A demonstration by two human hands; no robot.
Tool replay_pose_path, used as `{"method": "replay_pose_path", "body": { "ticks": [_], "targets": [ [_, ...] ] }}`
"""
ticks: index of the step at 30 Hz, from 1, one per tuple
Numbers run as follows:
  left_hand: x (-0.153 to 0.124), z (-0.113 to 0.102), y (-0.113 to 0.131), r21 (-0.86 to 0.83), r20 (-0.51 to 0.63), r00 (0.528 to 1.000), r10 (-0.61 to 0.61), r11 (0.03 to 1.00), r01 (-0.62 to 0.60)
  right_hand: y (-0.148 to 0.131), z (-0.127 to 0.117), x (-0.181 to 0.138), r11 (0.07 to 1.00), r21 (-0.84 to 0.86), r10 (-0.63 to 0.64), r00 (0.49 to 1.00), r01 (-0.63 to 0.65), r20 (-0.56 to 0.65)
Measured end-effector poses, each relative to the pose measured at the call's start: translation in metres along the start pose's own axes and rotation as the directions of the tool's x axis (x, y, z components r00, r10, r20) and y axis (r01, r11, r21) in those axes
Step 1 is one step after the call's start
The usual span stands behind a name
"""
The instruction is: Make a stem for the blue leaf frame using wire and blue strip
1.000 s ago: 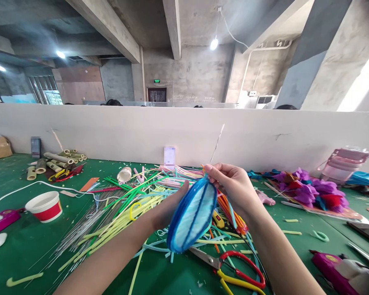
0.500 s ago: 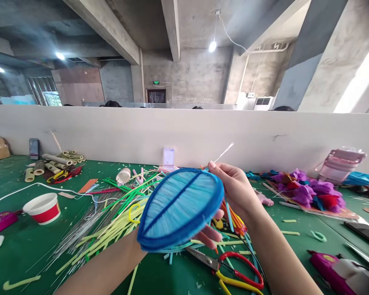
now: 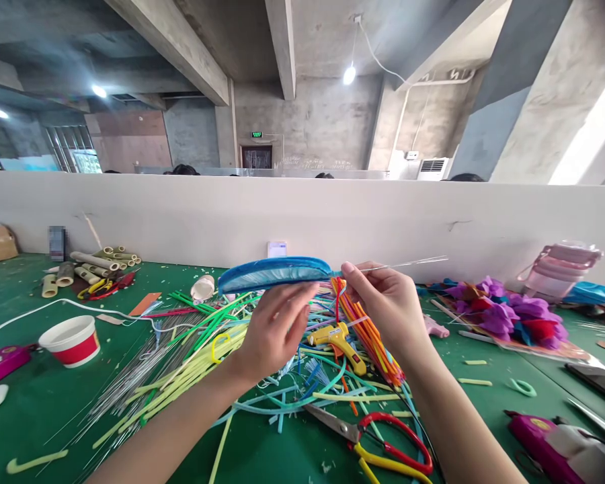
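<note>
A blue pipe-cleaner leaf (image 3: 277, 274) is turned nearly edge-on, with pale blue strands inside its darker rim. My right hand (image 3: 383, 299) pinches its wrapped stem between thumb and fingers, and thin bare wires (image 3: 418, 261) stick out to the right. Below the leaf is my left hand (image 3: 277, 329), its fingers stretched out and near or against the underside; exact contact is hard to see. A yellow glue gun (image 3: 340, 341) lies between my forearms, beside a bundle of orange pipe cleaners (image 3: 370, 329). Closer to me are scissors (image 3: 378, 437) with red and yellow handles.
Yellow-green pipe cleaners (image 3: 181, 376) and wires cover the green table (image 3: 30, 430). On the left stand a paper cup (image 3: 70, 341) and bamboo pieces (image 3: 98, 265). Purple flowers (image 3: 509, 316) and a pink bottle (image 3: 559, 269) are at right. A white partition (image 3: 433, 215) runs behind.
The leaf has tilted from face-on to nearly edge-on and risen. Its wires now point right. My left hand, mostly hidden behind it before, shows below it; the glue gun is uncovered.
</note>
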State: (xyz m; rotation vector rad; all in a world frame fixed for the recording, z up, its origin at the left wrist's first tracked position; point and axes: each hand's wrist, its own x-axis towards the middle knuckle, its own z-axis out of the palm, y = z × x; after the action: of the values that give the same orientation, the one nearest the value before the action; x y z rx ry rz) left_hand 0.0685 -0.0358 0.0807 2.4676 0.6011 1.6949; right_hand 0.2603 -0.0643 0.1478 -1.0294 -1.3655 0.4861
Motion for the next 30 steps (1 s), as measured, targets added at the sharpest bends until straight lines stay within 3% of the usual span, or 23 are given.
{"method": "replay_pose_path", "body": {
  "ticks": [2, 4, 10, 13, 15, 17, 19, 22, 24, 26, 30],
  "targets": [
    [-0.008, 0.002, -0.009, 0.175, 0.04, 0.997, 0.071, 0.982, -0.077, -0.004, 0.0, -0.003, 1.0, 0.009, -0.007, 1.0, 0.007, -0.021],
    [-0.012, 0.002, -0.012, 0.263, 0.048, 0.998, 0.037, 0.964, -0.048, -0.006, -0.001, -0.005, 1.0, 0.025, -0.003, 0.999, 0.004, -0.04],
    [0.002, -0.002, 0.0, 0.329, 0.052, 0.998, -0.02, 0.944, 0.002, -0.006, 0.004, -0.008, 0.998, -0.003, 0.058, 0.998, -0.058, -0.022],
    [0.011, -0.003, 0.004, 0.247, 0.127, 0.988, -0.09, 0.967, 0.056, -0.001, 0.006, -0.007, 0.995, -0.022, 0.1, 0.995, -0.099, 0.029],
    [0.015, -0.004, 0.007, 0.041, 0.298, 0.936, -0.187, 0.982, 0.184, 0.003, 0.006, -0.005, 0.993, -0.051, 0.11, 0.991, -0.106, 0.07],
    [0.016, -0.005, 0.012, -0.224, 0.489, 0.836, -0.25, 0.89, 0.398, 0.007, 0.006, -0.004, 0.99, -0.106, 0.11, 0.986, -0.097, 0.123],
    [0.016, -0.005, 0.017, -0.433, 0.597, 0.757, -0.265, 0.688, 0.582, 0.008, 0.005, -0.003, 0.984, -0.155, 0.111, 0.978, -0.085, 0.174],
    [0.014, -0.002, 0.021, -0.6, 0.653, 0.703, -0.28, 0.376, 0.707, 0.006, 0.004, -0.002, 0.985, -0.161, 0.096, 0.967, -0.058, 0.235],
    [0.013, -0.001, 0.019, -0.626, 0.696, 0.663, -0.275, 0.221, 0.748, 0.004, 0.002, -0.002, 0.987, -0.158, 0.082, 0.956, -0.038, 0.283],
    [0.012, -0.002, 0.015, -0.604, 0.736, 0.619, -0.276, 0.147, 0.783, 0.002, 0.0, -0.001, 0.983, -0.182, 0.076, 0.942, -0.016, 0.327],
    [0.015, -0.006, 0.006, -0.546, 0.708, 0.559, -0.432, 0.167, 0.821, 0.005, -0.006, 0.002, 0.971, -0.238, 0.082, 0.919, 0.014, 0.385]
  ]
}}
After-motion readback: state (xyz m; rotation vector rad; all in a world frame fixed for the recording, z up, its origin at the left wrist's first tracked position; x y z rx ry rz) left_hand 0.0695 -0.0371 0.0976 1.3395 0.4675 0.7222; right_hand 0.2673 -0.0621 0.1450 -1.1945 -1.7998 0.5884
